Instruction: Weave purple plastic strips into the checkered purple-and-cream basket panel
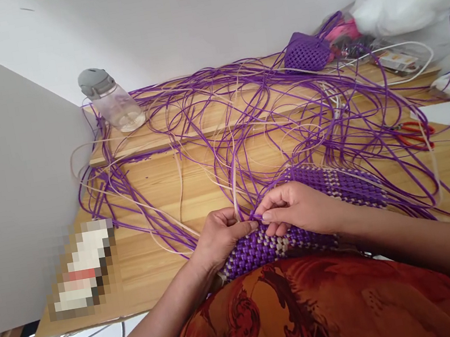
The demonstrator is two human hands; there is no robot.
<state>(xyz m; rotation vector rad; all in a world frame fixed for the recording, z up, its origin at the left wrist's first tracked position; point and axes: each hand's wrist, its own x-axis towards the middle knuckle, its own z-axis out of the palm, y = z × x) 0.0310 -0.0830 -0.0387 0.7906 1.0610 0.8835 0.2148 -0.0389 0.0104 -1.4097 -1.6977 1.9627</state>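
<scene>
A woven piece of purple and cream cord (250,252) lies at the table's near edge, against my patterned clothing. At its upper edge my left hand (224,232) is closed, thumb and forefinger pinching purple cord by the weave. My right hand (296,208) pinches a purple cord (256,216) between thumb and forefinger, close to the left fingertips. Another stretch of the purple and cream weave (335,181) shows beyond my right hand. Long loose purple cords and a few cream cords (234,181) run up from the work. My fingers hide the exact crossing of the cords.
Tangled purple cords (210,79) spread over the wooden table (149,181) and its raised back ledge. A bottle with a grey lid (114,100) stands at back left. Orange-handled pliers or scissors (415,135) lie right. A small purple woven piece (304,53) sits at the back.
</scene>
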